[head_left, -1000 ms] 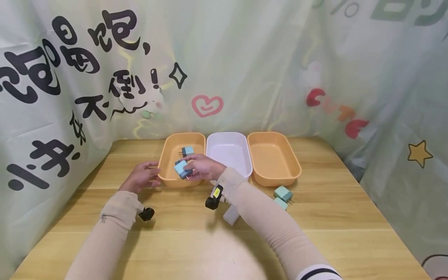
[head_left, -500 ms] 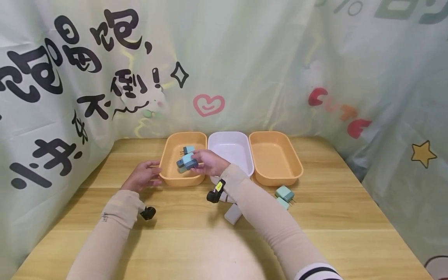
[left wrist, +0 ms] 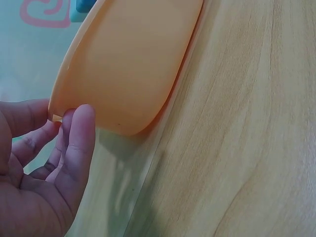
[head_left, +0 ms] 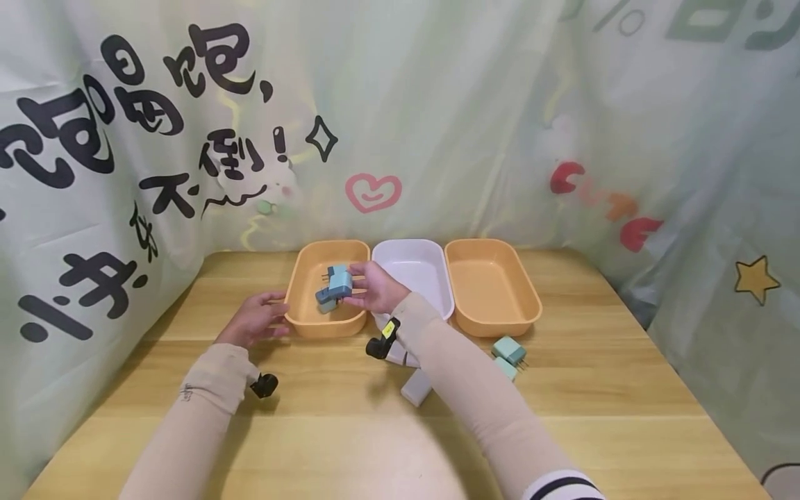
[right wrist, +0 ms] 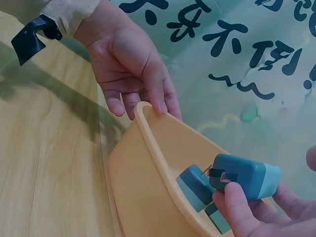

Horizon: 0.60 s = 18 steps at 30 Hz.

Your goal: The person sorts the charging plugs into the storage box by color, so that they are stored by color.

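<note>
In the head view my right hand [head_left: 382,288] holds a blue two-tone charger plug [head_left: 340,282] over the left orange tray [head_left: 300,321]. The right wrist view shows the thumb and fingers pinching this charger plug [right wrist: 247,175], its USB port side facing left. Below it inside the tray lie other blue charger plugs [right wrist: 194,183], partly hidden by the held one. At the tray's near left corner my left hand [head_left: 256,318] pinches the rim between thumb and fingers, as the left wrist view shows with the hand [left wrist: 44,173] at the tray's end [left wrist: 118,74].
A white tray [head_left: 409,250] and a second orange tray [head_left: 494,323] stand in a row to the right. In front lie two mint charger plugs [head_left: 509,349] and white charger plugs [head_left: 415,387], partly behind the right forearm. A printed curtain [head_left: 437,139] hangs behind the table [head_left: 312,444].
My right hand has moved slightly back and right over the left tray, turning the held charger plug, whose prongs showed earlier. My left hand has stayed at the tray rim.
</note>
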Available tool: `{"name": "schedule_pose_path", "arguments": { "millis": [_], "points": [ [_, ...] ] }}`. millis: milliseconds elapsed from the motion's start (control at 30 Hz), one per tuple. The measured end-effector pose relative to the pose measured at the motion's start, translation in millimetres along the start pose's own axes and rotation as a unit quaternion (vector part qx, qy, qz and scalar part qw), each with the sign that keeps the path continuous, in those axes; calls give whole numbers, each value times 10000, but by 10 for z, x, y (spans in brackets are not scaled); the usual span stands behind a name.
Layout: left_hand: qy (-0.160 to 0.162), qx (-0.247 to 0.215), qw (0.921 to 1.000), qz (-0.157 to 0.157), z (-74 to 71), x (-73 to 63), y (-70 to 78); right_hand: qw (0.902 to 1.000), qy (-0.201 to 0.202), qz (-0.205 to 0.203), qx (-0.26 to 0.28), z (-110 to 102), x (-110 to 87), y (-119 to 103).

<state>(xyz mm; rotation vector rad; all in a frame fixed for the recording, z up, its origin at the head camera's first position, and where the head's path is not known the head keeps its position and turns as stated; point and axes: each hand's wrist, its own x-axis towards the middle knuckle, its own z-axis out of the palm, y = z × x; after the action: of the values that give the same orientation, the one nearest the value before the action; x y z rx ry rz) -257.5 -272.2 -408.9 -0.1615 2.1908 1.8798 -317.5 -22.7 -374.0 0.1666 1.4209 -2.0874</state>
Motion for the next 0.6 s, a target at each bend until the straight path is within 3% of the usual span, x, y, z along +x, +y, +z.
{"name": "schedule_pose_path", "arguments": {
  "millis": [600],
  "points": [
    [30, 58, 10000, -14, -3, 19, 3, 9995, 218, 44, -238, 47, -51, -126]
  ]
}}
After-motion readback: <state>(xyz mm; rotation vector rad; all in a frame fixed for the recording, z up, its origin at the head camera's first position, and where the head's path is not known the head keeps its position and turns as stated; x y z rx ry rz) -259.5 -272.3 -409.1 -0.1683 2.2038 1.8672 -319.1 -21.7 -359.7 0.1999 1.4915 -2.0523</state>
